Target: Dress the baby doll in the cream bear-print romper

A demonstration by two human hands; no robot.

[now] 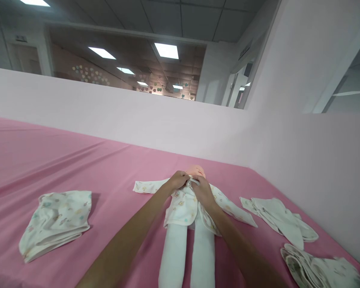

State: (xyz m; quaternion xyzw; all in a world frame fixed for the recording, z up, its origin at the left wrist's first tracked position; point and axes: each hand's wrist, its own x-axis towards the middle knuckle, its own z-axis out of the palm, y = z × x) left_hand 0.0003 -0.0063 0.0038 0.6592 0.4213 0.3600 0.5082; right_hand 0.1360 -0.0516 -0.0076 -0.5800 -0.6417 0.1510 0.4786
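Both hands (189,185) on 1 doll (186,224)

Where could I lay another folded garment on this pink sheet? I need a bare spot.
Widest bare patch: far left, behind the folded printed cloth. Another lies between that cloth and the doll. It is crowded at the doll's collar, where the left hand and right hand meet, and at right, with the white garments and patterned pile.
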